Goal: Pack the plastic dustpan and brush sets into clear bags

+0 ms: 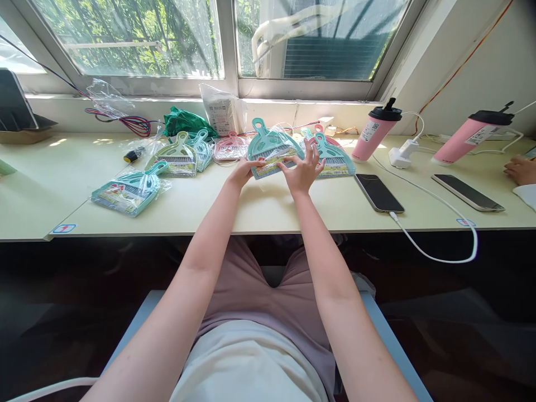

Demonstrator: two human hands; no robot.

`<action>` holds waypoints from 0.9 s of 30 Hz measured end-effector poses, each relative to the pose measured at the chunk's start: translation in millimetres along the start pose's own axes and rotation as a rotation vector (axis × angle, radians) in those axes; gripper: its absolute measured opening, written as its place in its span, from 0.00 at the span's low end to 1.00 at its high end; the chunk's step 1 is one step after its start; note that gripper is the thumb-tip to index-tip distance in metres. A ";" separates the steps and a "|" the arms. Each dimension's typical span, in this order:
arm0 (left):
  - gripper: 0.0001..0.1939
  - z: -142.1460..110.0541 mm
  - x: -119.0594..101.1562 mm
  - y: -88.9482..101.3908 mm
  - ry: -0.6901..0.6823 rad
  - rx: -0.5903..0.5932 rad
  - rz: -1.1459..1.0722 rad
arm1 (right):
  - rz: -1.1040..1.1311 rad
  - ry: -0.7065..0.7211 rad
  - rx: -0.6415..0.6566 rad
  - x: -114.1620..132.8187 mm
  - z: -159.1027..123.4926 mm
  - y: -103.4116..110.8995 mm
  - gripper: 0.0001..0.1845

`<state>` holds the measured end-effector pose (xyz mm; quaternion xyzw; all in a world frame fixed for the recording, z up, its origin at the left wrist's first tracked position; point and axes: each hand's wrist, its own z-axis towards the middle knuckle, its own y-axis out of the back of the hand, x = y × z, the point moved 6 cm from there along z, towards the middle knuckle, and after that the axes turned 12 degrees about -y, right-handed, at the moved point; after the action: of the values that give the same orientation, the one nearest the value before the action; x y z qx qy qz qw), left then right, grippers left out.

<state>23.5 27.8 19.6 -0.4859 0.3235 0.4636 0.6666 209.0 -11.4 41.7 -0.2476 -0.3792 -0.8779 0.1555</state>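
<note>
A mini dustpan-and-brush set (266, 139), turquoise with a printed yellow label and clear wrapping, is held up above the table in front of me. My left hand (243, 172) grips its lower left corner, thumb over the front. At the lower right, my right hand (302, 172) pinches the label or wrapping between thumb and a finger, the other fingers raised; which layer it grips I cannot tell. Just behind that hand lies another turquoise set (335, 156). To the left are a pink set (231, 147), a green set (178, 156) and a wrapped turquoise set (129, 190).
Two pink tumblers (374, 134) stand at the right, near a white charger (402, 153). Two phones, one plugged into a white cable (435, 195), lie before them. Another person's hand (521, 169) rests at the right edge. A green bag (188, 121) sits by the window.
</note>
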 end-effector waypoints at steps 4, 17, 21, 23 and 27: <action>0.34 -1.5 -1.3 -4.3 -0.015 0.009 0.005 | -0.007 -0.017 -0.013 -3.7 2.6 -4.2 0.12; 0.38 -1.4 -0.6 -3.1 -0.021 0.027 0.066 | -0.041 -0.047 0.023 -2.7 2.8 -4.4 0.09; 0.38 -0.9 -0.9 -3.1 -0.030 0.019 0.055 | -0.024 -0.043 0.018 -2.4 1.7 -2.1 0.11; 0.38 -1.2 -1.0 -3.4 -0.033 0.026 0.054 | -0.018 -0.046 0.027 -1.8 0.9 -0.6 0.11; 0.39 -2.5 -1.2 -3.9 -0.032 0.035 0.039 | -0.016 -0.054 0.035 -0.4 0.0 2.7 0.12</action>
<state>26.7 24.6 21.1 -0.4603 0.3300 0.4787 0.6709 210.5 -13.1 43.1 -0.2652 -0.4007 -0.8653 0.1425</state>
